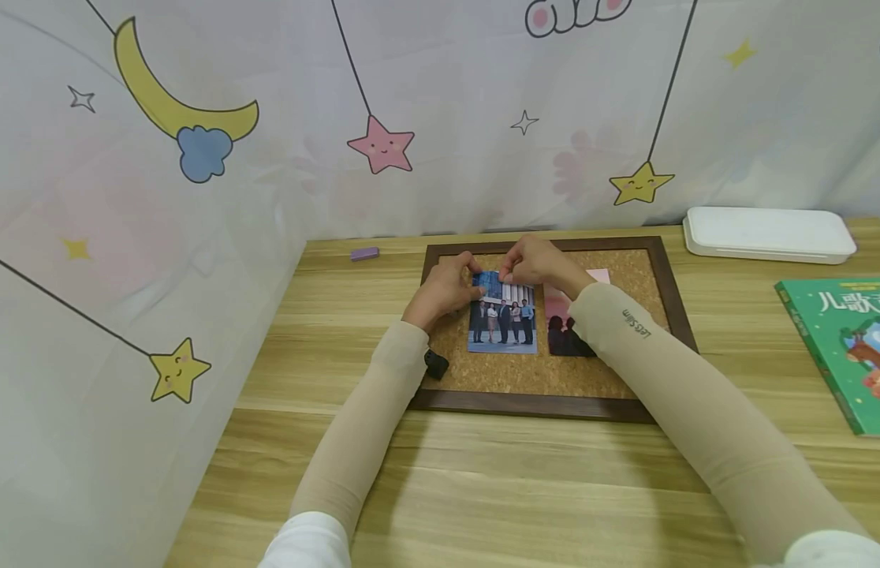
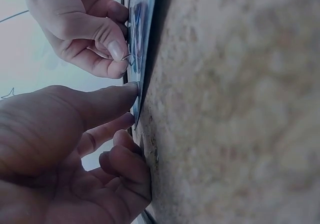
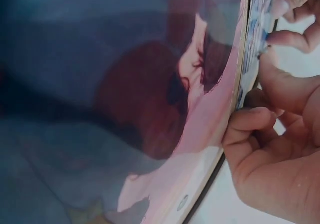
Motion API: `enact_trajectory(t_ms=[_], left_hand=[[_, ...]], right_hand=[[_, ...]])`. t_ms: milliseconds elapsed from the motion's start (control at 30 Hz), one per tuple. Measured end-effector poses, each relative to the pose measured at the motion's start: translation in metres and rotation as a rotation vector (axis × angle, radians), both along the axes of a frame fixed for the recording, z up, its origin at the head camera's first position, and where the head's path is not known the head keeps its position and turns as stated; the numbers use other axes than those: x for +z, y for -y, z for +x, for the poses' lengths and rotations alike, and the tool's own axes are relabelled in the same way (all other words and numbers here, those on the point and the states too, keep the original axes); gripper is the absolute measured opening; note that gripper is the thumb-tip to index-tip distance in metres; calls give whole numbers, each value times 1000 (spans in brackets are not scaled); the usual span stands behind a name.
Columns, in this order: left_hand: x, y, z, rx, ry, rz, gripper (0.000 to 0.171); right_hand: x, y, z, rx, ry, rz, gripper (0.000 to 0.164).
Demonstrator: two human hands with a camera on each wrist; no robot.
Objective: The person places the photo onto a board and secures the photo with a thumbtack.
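A group photo (image 1: pixel 502 325) of several people in front of a building lies on a framed corkboard (image 1: pixel 497 375). The person's left hand (image 1: pixel 445 290) presses its upper left part with thumb (image 2: pixel 112 101) and index finger, the other fingers bent against the cork. At the photo's top edge, the right hand (image 1: pixel 541 260) pinches a small thin pin (image 2: pixel 127 57) between thumb and index finger. One edge of the photo stands slightly off the cork in the left wrist view. Beside it is a pink photo (image 1: pixel 557 306) with dark silhouettes, partly hidden by the right forearm.
A small black object (image 1: pixel 435 364) sits at the board's left side, by the left sleeve. Behind the board lies a purple eraser-like block (image 1: pixel 365 253). To the right are a white case (image 1: pixel 769 235) and a green book (image 1: pixel 830 355). A patterned curtain (image 1: pixel 454 189) hangs along the table's back.
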State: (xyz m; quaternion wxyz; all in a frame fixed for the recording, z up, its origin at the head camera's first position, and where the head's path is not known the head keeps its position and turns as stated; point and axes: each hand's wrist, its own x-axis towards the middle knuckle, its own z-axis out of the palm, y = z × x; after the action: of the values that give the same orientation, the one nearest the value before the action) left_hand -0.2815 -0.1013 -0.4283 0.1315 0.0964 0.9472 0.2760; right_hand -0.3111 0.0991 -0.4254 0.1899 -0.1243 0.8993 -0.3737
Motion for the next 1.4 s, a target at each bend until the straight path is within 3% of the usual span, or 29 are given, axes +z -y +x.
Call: enact_trajectory(t_ms=[700,967,1400], left_hand=[[-1,0,1,12,11,7,37],[-3,0,-1,16,8,6,37],[0,0,0,15,11,6,36]], right_hand=[[3,1,1,-42,60,-17,10],[5,1,-6,-49,125,-36,10],[7,4,-9,-49,124,54,16]])
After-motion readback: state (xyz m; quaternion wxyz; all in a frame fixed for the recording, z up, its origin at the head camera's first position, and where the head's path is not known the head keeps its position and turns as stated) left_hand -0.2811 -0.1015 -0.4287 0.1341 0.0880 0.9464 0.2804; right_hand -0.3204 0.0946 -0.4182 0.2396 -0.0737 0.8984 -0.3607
